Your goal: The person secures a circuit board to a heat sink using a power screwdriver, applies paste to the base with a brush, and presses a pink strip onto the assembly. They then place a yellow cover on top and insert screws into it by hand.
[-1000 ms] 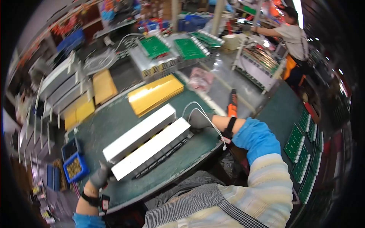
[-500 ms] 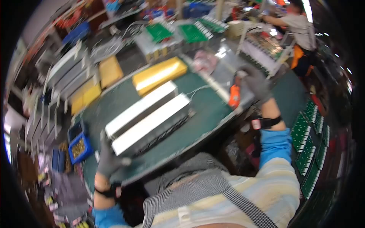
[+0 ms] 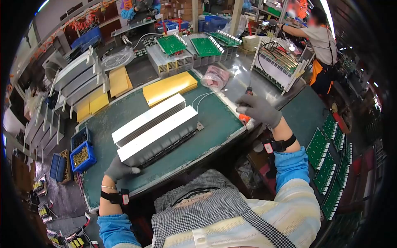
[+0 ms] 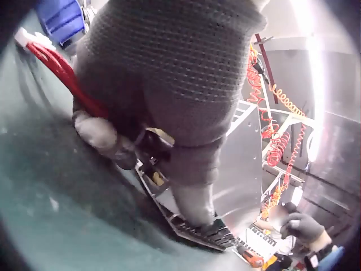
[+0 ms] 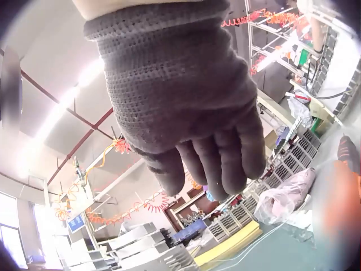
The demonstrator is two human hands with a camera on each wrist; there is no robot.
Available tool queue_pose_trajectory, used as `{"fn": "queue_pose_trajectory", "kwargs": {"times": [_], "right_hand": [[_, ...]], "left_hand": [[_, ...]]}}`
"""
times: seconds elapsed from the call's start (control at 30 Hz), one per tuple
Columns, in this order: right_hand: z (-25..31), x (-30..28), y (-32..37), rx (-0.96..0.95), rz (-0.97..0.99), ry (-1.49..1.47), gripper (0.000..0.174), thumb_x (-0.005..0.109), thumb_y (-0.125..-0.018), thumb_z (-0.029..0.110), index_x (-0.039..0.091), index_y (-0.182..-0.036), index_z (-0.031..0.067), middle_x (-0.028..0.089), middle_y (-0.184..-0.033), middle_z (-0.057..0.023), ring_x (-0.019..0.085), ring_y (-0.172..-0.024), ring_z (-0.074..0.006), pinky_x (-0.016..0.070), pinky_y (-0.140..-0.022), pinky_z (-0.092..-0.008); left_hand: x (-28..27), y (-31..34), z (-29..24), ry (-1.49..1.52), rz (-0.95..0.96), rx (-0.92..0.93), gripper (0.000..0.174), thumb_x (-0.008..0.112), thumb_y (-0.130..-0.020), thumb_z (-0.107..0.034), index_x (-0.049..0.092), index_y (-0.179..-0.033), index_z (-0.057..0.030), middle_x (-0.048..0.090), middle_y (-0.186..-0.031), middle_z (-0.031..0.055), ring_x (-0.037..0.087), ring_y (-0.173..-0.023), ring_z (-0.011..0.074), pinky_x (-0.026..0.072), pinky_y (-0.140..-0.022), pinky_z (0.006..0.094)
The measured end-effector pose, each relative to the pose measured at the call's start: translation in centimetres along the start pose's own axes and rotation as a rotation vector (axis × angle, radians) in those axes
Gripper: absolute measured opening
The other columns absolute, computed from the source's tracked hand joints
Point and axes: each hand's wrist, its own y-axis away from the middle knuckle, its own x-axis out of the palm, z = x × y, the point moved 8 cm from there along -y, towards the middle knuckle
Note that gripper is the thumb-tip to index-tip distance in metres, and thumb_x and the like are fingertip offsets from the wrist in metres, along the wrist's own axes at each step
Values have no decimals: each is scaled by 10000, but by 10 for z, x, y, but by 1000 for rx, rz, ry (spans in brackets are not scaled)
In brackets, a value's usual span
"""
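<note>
Two long metal housings with white tops, a rear one [image 3: 149,120] and a front one [image 3: 159,134], lie side by side on the green-topped table. My gloved left hand [image 3: 118,168] touches the front housing's left end. In the left wrist view, one straight finger [image 4: 194,197] reaches along the housing's dark lower edge, while the thumb [image 4: 95,132] stands away from it. My right hand [image 3: 262,109], also gloved, hovers over an orange electric screwdriver [image 3: 245,118], partly covering it. Its fingers [image 5: 234,175] hang loosely curled, holding nothing. Thin white wires [image 3: 202,96] emerge from the housings' right end.
Yellow sheets [image 3: 169,88] lie behind the housings. Blue bins [image 3: 82,157], one with brass-coloured small parts, stand at left. A pinkish plastic bag [image 3: 216,77] lies at the back right. Green circuit boards [image 3: 331,165] line the right side. Another person [image 3: 320,43] stands farther back.
My right hand has left the housings' right end, moved right to the screwdriver, then shifted down and left over it. My left hand stays by the left end; the thumb now points right.
</note>
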Motion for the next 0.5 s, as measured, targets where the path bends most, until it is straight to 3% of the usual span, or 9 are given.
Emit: {"fn": "queue_pose_trajectory", "kwargs": {"times": [0.03,0.13,0.17,0.27,0.3,0.37,0.4,0.47,0.5], "right_hand": [[-1,-9,-9,-57,-56,-3,314,662,-844,275,629,-1029,24,665,-891,-134,646,-830,-251,494,-736,-343],[-25,-41,-40,26,-179,-44,261,660,-838,177,616,-987,-32,630,-858,-79,601,-795,-164,480,-719,-301],[-46,-50,-54,-11,-224,-79,248,650,-844,159,607,-1009,-21,609,-836,-62,595,-742,-149,484,-669,-283],[-121,-79,-102,267,-342,-210,266,631,-849,143,575,-1060,-9,599,-835,-62,590,-706,-142,486,-625,-274],[-141,-91,-122,282,-381,-219,280,628,-847,135,561,-1079,-6,595,-833,-65,584,-689,-137,487,-614,-271],[-181,-110,-161,325,-455,-239,313,624,-843,119,534,-1118,-1,587,-829,-73,573,-656,-129,489,-593,-266],[-202,-120,-183,367,-485,-196,321,618,-826,133,548,-1111,1,612,-870,-116,600,-731,-191,496,-645,-308],[-241,-138,-230,449,-538,-110,343,608,-792,160,575,-1097,6,662,-951,-203,655,-880,-316,511,-749,-392],[-255,-149,-255,492,-541,43,358,597,-794,163,565,-1118,15,650,-1003,-215,638,-939,-340,501,-791,-408]], "left_hand": [[-2,0,-1,-1,-35,-17,930,915,-521,-137,453,-1318,-11,566,-1253,85,502,-1164,214,390,-1015,345],[1,-1,-9,-9,25,-4,858,920,-526,-163,517,-1265,0,593,-1218,76,515,-1140,193,401,-1002,342],[2,-3,-9,-27,49,1,847,920,-532,-168,523,-1261,1,594,-1217,75,513,-1140,190,403,-998,342],[1,-3,-6,7,79,-58,820,917,-554,-177,529,-1252,8,597,-1214,77,526,-1120,192,415,-981,347],[1,-3,4,-13,125,-88,770,910,-573,-168,552,-1235,0,614,-1186,69,536,-1101,186,420,-975,347],[10,-2,-26,110,137,-185,654,883,-629,-163,598,-1197,-10,640,-1151,64,558,-1082,189,434,-952,351],[12,-2,-18,11,197,-197,628,872,-649,-165,604,-1195,-8,635,-1175,66,581,-1061,206,449,-934,353],[14,-4,0,-81,324,-390,602,844,-694,-188,581,-1206,-11,643,-1148,66,595,-1043,210,466,-924,356],[14,-18,-7,-73,317,-421,604,844,-694,-190,580,-1206,-11,643,-1148,67,594,-1045,210,466,-925,357]]}}
